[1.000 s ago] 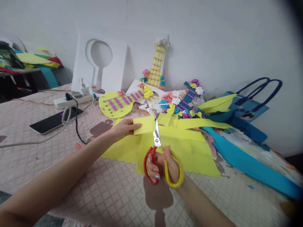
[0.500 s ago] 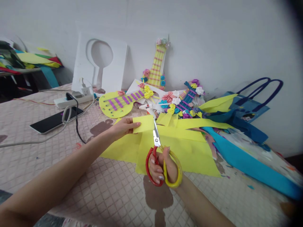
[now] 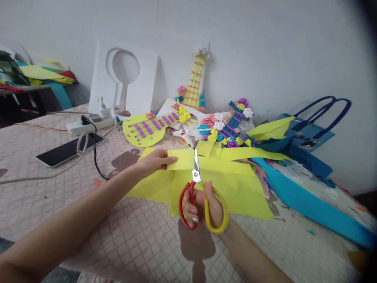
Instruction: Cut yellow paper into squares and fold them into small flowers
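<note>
My left hand (image 3: 156, 162) pinches the left end of a small yellow rectangular piece (image 3: 180, 159), paper or felt. Through the finger loops of a pair of scissors (image 3: 195, 175), one loop red and one yellow, my right hand (image 3: 203, 206) grips the handles. The blades point up and away from me, at the right edge of the piece, slightly parted. Below both hands lie larger yellow sheets (image 3: 224, 192), with a long yellow strip (image 3: 253, 154) behind them.
Behind sit a yellow toy guitar (image 3: 144, 133), a blue flowered one (image 3: 232, 125) and a white glue gun (image 3: 185, 137). To the left are a phone (image 3: 69, 149) and a power strip (image 3: 91, 126). Rightward lie a blue strip (image 3: 312, 204) and a blue bag (image 3: 315, 133).
The yellow piece in my left hand has dropped slightly and shifted a little right. My right hand has spread the scissors' handles a bit wider.
</note>
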Demonstrator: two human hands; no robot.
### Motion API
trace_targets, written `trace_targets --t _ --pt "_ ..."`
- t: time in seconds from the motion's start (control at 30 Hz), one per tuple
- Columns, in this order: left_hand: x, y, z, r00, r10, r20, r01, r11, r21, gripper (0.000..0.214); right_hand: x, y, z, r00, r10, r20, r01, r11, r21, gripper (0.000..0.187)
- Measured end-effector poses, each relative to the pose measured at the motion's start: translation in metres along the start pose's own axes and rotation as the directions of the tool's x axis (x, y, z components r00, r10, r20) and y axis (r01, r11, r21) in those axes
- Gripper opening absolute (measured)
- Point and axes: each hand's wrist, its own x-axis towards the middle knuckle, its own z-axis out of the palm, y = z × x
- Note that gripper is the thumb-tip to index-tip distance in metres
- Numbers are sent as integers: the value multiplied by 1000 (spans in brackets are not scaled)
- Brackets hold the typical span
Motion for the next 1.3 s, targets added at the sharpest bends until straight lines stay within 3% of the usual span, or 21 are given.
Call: trace_targets --t 0.5,0.87,1.3 --pt "1 4 -3 999 4 -38 -4 1000 11 16 4 4 -6 999 -26 -34 24 999 -43 63" --pt "0 -2 0 999 -43 -7 43 999 24 21 2 3 -2 999 -30 -25 30 999 17 65" --pt "0 -1 2 999 -41 -2 41 999 33 20 4 3 -7 997 -37 -75 34 999 -39 62"
